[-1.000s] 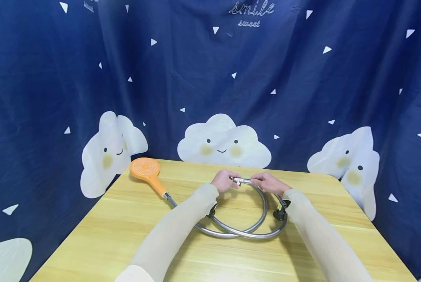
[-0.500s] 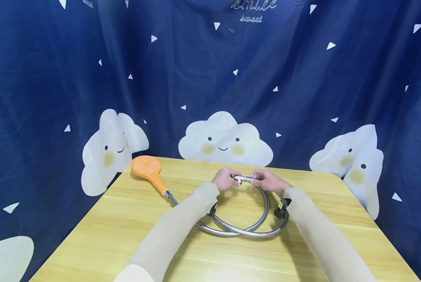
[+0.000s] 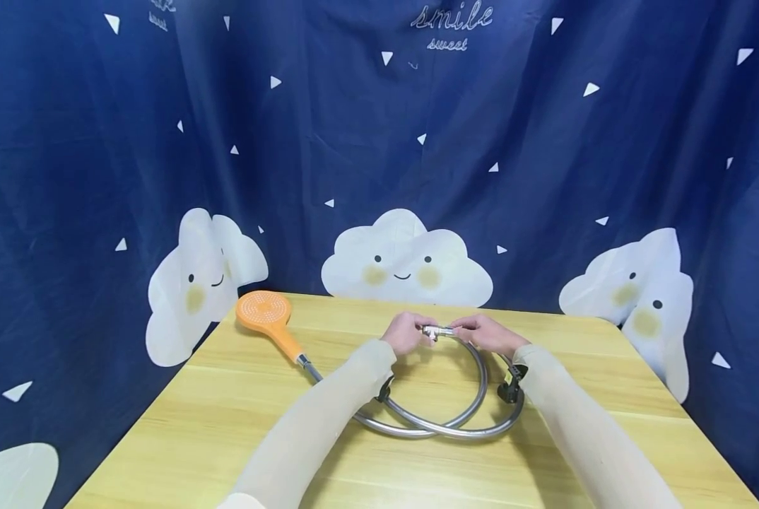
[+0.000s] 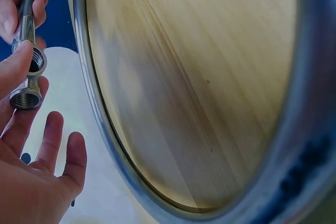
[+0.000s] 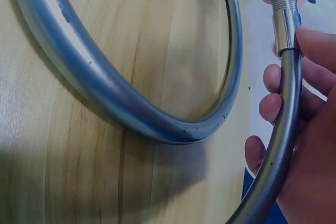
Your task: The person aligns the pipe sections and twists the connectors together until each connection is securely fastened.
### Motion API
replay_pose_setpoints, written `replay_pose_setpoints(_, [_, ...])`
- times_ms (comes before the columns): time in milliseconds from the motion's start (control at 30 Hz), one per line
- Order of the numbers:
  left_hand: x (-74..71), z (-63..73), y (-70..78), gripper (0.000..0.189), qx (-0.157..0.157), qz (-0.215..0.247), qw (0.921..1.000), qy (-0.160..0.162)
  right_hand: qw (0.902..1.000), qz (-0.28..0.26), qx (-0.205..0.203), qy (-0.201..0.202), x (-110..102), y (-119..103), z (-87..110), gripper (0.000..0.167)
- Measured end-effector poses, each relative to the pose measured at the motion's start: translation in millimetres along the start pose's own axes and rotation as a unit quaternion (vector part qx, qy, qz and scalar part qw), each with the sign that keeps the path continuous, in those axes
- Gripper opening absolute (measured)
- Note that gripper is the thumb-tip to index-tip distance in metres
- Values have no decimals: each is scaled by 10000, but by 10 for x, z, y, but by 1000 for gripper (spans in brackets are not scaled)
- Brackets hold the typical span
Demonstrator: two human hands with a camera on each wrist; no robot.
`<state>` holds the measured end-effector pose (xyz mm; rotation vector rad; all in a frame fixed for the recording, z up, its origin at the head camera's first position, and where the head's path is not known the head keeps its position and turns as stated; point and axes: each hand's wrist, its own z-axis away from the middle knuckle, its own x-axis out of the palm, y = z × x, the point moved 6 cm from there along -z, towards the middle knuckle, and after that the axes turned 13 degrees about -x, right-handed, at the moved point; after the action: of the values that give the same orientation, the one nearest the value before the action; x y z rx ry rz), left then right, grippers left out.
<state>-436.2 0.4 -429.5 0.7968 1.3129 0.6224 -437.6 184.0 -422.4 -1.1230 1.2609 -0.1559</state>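
My left hand [image 3: 406, 334] pinches a chrome tee fitting [image 4: 32, 83] between thumb and fingers. Two threaded openings of the fitting show in the left wrist view. To its right, my right hand [image 3: 486, 334] holds the end of a grey shower hose [image 5: 284, 114], fingers curled behind it. The right thumb lies against the hose's chrome nut [image 5: 285, 27], which sits in line on the fitting's threaded end, some thread still showing. From there the hose loops over the table to an orange shower head [image 3: 263, 309], lying face up at the far left.
The hose crosses itself in front of the hands and runs under the left forearm. Both wrists carry black camera mounts, the right one [image 3: 509, 390] close to the hose loop. A blue curtain [image 3: 367, 120] with clouds hangs behind the wooden table [image 3: 418, 474].
The fitting and hose end stay together between both hands. My right fingers lifted and shifted on the nut half a second ago, and now lie flatter along it. The head view tilts slightly.
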Motion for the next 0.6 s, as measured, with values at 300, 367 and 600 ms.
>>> replay_pose_setpoints(300, [-12, 11, 25, 41, -133, 216, 9996, -92, 9998, -111, -163, 21, -23, -8, -15, 17])
replay_pose_setpoints(367, [-15, 4, 33, 41, -118, 170, 9998, -81, 9996, -51, -261, 20, -28, -5, -23, 16])
replay_pose_setpoints(600, [-13, -33, 35, 42, -90, -9, 10000, -21, 9993, 151, -317, -155, -38, 5, -22, 22])
